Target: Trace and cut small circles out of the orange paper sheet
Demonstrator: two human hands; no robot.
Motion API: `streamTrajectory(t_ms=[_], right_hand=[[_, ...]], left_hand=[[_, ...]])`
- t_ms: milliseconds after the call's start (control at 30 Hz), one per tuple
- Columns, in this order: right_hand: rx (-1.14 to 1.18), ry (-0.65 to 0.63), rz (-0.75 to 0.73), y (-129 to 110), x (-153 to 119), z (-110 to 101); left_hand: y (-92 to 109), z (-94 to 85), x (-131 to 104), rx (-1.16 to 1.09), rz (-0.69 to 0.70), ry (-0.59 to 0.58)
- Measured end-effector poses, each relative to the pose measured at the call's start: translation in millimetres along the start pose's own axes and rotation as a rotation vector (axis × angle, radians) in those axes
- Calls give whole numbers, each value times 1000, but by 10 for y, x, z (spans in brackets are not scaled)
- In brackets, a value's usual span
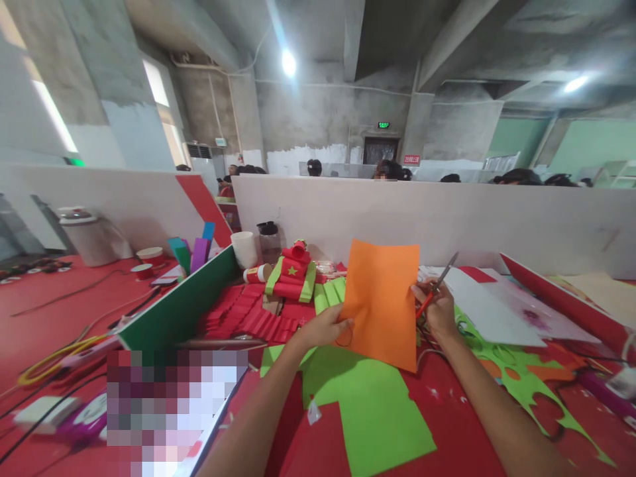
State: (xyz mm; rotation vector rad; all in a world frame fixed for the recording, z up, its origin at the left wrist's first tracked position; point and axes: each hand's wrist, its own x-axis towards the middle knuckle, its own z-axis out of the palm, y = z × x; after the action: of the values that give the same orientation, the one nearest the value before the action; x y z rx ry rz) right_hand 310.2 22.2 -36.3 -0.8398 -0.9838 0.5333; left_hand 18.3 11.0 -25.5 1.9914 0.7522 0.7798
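Two bare hands flank an orange sheet (380, 298), held over the counter (298, 454), long axis near vertical. The left hand (325, 326) pinches its left edge; the right hand (440, 311), closed around scissors (450, 265), meets its right. Wall-sign (412, 159) lettering is illegible.
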Motion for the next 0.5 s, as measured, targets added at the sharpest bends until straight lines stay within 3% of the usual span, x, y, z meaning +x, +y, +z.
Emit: streamTrajectory(t_ms=[200, 500], right_hand=[[112, -3, 2, -67, 0, 9], [52, 78, -26, -107, 88, -28]], left_hand=[[-65, -38, 44, -144, -27, 123], [12, -40, -9, -212, -188, 51]])
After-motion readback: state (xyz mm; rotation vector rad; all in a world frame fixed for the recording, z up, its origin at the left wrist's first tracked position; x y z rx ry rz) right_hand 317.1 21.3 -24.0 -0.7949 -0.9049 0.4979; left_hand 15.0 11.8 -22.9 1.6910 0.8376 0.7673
